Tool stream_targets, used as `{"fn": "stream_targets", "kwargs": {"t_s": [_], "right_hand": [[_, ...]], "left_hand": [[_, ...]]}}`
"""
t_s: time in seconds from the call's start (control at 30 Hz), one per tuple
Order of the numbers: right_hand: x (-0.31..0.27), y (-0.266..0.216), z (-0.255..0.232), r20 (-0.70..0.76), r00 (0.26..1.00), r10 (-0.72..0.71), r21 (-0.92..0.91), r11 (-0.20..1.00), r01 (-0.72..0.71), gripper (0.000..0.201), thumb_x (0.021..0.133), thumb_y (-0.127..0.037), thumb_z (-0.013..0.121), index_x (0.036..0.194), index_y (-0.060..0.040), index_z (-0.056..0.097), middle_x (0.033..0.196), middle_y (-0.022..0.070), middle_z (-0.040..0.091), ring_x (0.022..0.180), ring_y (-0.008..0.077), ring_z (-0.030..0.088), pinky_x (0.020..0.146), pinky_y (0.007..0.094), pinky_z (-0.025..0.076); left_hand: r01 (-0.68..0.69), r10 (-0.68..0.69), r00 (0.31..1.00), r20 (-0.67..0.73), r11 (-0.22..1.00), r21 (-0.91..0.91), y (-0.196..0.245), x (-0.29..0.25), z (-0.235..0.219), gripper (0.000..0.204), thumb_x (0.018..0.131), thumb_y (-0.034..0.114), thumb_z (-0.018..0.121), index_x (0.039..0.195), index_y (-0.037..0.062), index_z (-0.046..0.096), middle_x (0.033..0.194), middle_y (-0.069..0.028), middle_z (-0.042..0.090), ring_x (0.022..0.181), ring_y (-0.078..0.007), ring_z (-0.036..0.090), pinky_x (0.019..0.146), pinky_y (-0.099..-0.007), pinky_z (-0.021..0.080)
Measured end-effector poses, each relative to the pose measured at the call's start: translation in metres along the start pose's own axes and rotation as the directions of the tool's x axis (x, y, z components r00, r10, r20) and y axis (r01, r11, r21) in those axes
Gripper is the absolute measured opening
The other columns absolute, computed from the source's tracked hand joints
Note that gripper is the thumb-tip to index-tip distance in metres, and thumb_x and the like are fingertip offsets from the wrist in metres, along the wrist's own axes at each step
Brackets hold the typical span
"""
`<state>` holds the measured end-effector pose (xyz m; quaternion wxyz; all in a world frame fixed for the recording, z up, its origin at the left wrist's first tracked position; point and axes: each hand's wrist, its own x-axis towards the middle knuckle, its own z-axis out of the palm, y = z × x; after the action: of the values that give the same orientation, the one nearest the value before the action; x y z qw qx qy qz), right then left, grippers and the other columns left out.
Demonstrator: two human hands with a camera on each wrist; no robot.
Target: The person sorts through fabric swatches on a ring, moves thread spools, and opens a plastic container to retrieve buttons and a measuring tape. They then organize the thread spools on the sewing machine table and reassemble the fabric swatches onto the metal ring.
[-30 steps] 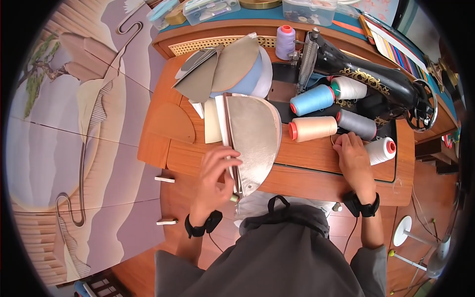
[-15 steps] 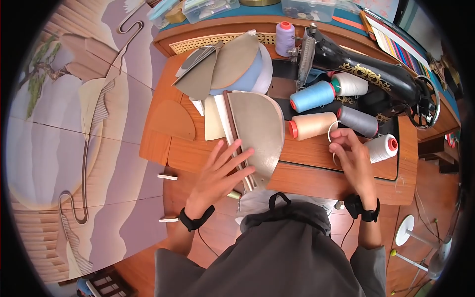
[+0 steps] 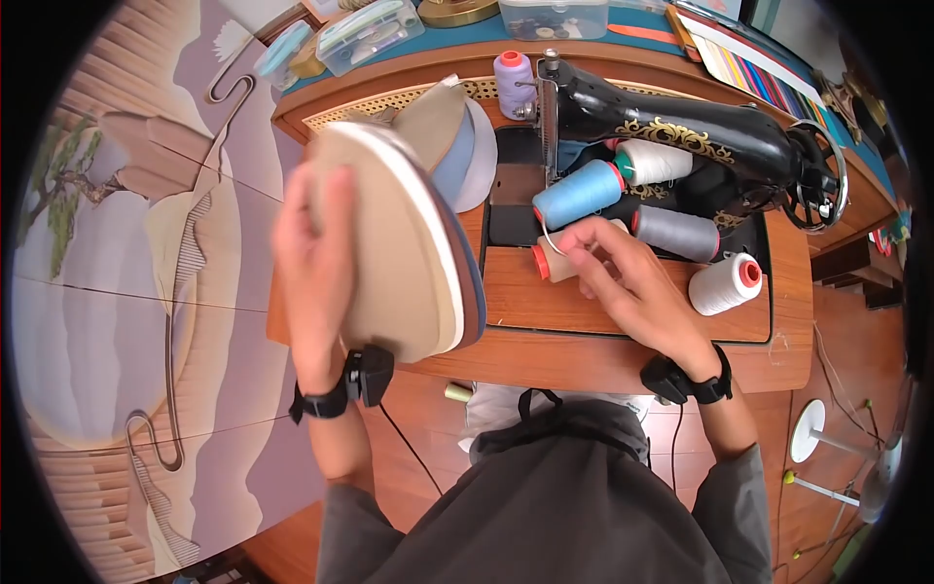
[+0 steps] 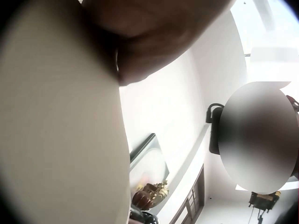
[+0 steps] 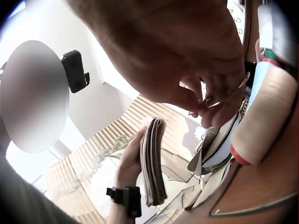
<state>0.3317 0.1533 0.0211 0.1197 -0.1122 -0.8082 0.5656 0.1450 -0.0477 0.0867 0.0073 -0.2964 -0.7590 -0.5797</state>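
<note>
My left hand (image 3: 316, 263) grips a raised stack of half-oval pieces (image 3: 399, 263) in beige, white and dark layers. Seen from the right wrist, the stack (image 5: 153, 163) is edge-on, with the left hand (image 5: 130, 163) round its far side. A beige face (image 4: 60, 121) fills much of the left wrist view beside the fingers of that hand (image 4: 149, 42). My right hand (image 3: 637, 287) pinches a thin white ring (image 3: 548, 237) over the peach thread spool (image 3: 557, 263). In the right wrist view this hand (image 5: 177, 60) hides part of the ring (image 5: 238, 89).
Behind the right hand stands a black sewing machine (image 3: 681, 122), with blue (image 3: 579, 195), grey (image 3: 676, 232) and white (image 3: 720, 287) spools near it. More half-oval pieces (image 3: 457, 146) lie at the table's back left. Plastic boxes (image 3: 370, 34) line the rear shelf.
My left hand has taken hold of the stack and lifted it off the table, up and to the left. The right hand has moved left with the ring.
</note>
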Motion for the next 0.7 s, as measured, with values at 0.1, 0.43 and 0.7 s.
{"fn": "stream_targets", "kwargs": {"t_s": [0.1, 0.43, 0.7], "right_hand": [[0.025, -0.003, 0.009, -0.029, 0.992, -0.122, 0.098, 0.987, 0.124, 0.014, 0.101, -0.017, 0.054, 0.106, -0.0035, 0.057, 0.088, 0.0058, 0.062, 0.068, 0.0121, 0.061, 0.06, 0.0294, 0.048], [0.071, 0.003, 0.037, -0.175, 0.944, -0.281, 0.107, 0.947, 0.302, 0.012, 0.096, -0.016, 0.061, 0.098, -0.004, 0.063, 0.084, 0.0049, 0.059, 0.064, 0.0132, 0.05, 0.057, 0.0295, 0.042], [0.043, 0.013, 0.035, -0.021, 0.92, -0.391, -0.002, 0.92, 0.391, 0.01, 0.094, -0.013, 0.063, 0.099, -0.0046, 0.066, 0.088, 0.0078, 0.059, 0.067, 0.0245, 0.058, 0.06, 0.0355, 0.046]], "left_hand": [[0.017, -0.052, 0.98, 0.191, 0.983, 0.183, -0.055, 0.01, 0.028, 0.031, 0.101, 0.027, 0.059, 0.106, -0.0027, 0.063, 0.078, -0.0023, 0.058, 0.074, -0.0073, 0.044, 0.064, -0.0254, 0.041], [-0.24, 0.229, 0.971, 0.07, 0.926, 0.293, -0.094, -0.004, 0.049, 0.019, 0.095, 0.011, 0.065, 0.106, -0.0043, 0.067, 0.1, -0.009, 0.068, 0.094, -0.0202, 0.065, 0.084, -0.029, 0.049], [0.224, -0.179, 0.961, 0.211, 0.951, -0.215, -0.071, -0.042, 0.052, 0.021, 0.097, 0.008, 0.064, 0.115, -0.0029, 0.064, 0.101, -0.0064, 0.071, 0.09, -0.0074, 0.065, 0.079, -0.0218, 0.05]]}}
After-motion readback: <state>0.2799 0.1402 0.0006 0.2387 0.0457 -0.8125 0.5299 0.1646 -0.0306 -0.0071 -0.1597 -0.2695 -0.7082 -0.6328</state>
